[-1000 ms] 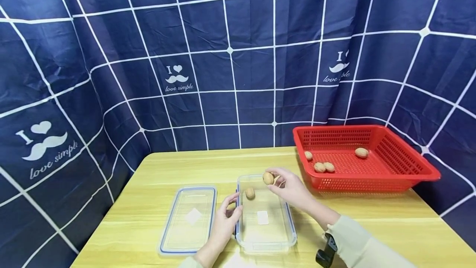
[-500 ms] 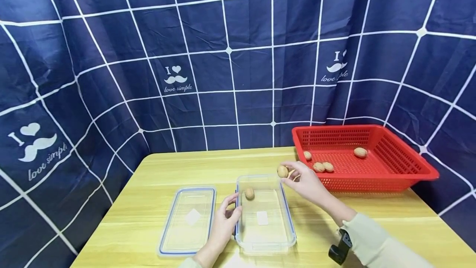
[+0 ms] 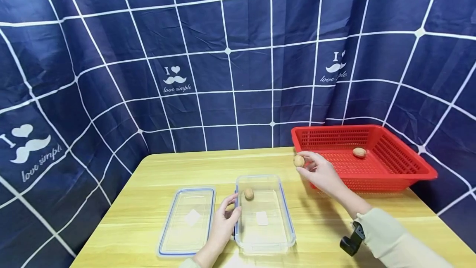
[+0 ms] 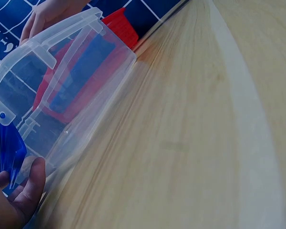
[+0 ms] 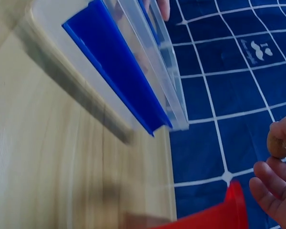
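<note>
My right hand pinches a walnut between fingertips and thumb, near the left front rim of the red basket. In the right wrist view this walnut sits in the fingers at the right edge. A clear plastic container stands lidless in front of me with one walnut at its far left. Against its left wall, my left hand rests with relaxed fingers; the left wrist view has them at the blue latch. Another walnut lies in the basket.
A clear lid with a blue seal lies flat on the wooden table, left of my left hand. Behind the table hangs a blue checked curtain. The basket occupies the back right of the table.
My right hand has carried the walnut right and away from above the container to the basket's rim, now covering several walnuts there. The left hand has stayed at the container.
</note>
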{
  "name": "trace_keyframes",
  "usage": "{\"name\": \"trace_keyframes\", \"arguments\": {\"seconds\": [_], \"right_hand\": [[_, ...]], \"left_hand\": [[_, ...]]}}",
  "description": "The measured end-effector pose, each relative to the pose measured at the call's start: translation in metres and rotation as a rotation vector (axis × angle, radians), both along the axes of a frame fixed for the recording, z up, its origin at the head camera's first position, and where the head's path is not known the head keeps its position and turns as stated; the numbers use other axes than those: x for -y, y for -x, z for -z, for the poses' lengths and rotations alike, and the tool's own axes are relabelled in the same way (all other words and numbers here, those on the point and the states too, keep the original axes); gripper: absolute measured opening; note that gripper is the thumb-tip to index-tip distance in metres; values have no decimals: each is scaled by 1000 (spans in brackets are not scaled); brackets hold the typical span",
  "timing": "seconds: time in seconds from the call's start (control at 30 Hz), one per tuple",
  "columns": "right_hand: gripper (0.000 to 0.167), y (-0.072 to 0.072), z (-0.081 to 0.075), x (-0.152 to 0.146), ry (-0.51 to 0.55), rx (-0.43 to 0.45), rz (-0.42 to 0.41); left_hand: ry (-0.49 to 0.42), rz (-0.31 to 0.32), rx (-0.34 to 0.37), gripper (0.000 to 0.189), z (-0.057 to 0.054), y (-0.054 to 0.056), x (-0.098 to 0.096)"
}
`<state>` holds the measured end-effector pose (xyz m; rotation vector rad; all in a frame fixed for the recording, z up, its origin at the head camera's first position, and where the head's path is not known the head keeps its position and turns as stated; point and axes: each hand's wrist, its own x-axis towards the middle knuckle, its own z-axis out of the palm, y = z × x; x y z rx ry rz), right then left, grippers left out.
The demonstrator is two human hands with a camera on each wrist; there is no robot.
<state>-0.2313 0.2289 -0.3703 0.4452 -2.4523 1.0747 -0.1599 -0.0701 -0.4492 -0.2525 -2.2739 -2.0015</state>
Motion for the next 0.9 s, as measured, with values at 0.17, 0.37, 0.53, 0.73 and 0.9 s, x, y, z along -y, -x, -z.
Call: {"name": "trace_keyframes", "arguments": {"seconds": [0.17,0.37,0.53,0.73,0.9], "right_hand": [[39,4,-2,-15,-6,-24,35],[40,8,-2,-34,-20,-20,68],[40,11,-2,-52,-35,-15,122],[39,17,0,-71,-64,-11,150],[40,23,4,-87,-119,-24,168]], "left_hand": [[4,3,6,38,1,1,1],[-21,27,25,38,1,0,1],[-16,22,27,38,0,-1,1],[-13,18,23,38,-1,-2,1],[-14,20,17,38,0,-2,0]]}}
